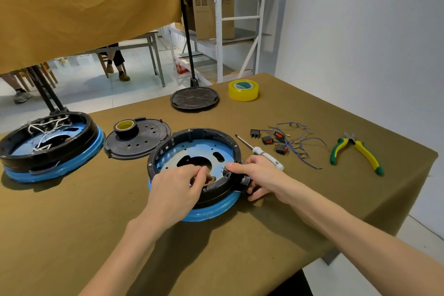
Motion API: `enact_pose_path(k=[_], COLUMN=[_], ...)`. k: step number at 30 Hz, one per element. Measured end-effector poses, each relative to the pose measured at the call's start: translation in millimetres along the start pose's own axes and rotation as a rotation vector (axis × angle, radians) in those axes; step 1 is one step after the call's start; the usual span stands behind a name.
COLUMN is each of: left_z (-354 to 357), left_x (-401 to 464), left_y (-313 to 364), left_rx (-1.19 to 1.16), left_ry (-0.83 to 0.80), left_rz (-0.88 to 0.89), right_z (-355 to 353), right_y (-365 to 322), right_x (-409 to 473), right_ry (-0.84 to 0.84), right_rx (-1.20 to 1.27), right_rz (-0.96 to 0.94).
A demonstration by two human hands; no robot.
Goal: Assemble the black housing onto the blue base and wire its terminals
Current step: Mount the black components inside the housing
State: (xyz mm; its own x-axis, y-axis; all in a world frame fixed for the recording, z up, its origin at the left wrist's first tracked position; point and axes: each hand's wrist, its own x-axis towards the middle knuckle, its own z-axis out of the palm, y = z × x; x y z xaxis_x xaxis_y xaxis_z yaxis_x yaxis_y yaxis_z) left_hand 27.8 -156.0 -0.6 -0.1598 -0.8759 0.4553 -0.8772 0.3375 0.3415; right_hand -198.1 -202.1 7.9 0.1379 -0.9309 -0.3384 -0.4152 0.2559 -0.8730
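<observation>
Black moulded plastic, the housing (pixel 192 142) sat as a ring on the blue base (pixel 211 209) near the middle of the olive-covered worktop (pixel 240 259). It looked stiff and light, with thin slotted walls and small screw bosses that would likely crack if levered, so the thick outer rim seemed the safest place to grip. The base's glossy, rounded edge looked slippery and would probably slide on the cloth unless steadied.

The left hand (pixel 177 190) reached inside the ring, fingers curled as if pinching something small, though what it held could not be made out. The right hand (pixel 254 175) gripped the near-right wall, thumb on the inside by a small metal terminal and fingers wrapped round the outside.

Wires with switches (pixel 288 144), thin and limp with small crimped ends, lay apart to the right beside a screwdriver (pixel 262 152); they would be best held by the connector, not the strand.
</observation>
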Motion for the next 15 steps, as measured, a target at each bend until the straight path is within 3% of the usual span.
enact_pose_path(k=[4, 7, 9, 12, 15], left_z=[3.5, 5.2, 6.7, 8.9, 11.6], left_x=[-1.3, -2.3, -3.9, -5.4, -4.3], left_y=[-0.4, -0.4, 0.9, -2.0, -4.3], left_rx=[0.024, 0.001, -0.043, -0.037, -0.001], left_ry=[0.080, 0.150, 0.205, 0.241, 0.225], left_rz=[0.034, 0.063, 0.082, 0.097, 0.081], right_z=[4.6, -6.1, -7.1, 19.3, 37.1], right_y=[-1.7, -22.6, -44.5, -48.8, -29.4], right_x=[-12.6, -2.1, 12.3, 31.7, 37.5], right_ry=[0.106, 0.425, 0.546, 0.546, 0.490], right_rx=[-0.250, -0.361, -0.385, -0.609, -0.736], right_rz=[-0.089, -0.371, -0.478, -0.476, -0.359])
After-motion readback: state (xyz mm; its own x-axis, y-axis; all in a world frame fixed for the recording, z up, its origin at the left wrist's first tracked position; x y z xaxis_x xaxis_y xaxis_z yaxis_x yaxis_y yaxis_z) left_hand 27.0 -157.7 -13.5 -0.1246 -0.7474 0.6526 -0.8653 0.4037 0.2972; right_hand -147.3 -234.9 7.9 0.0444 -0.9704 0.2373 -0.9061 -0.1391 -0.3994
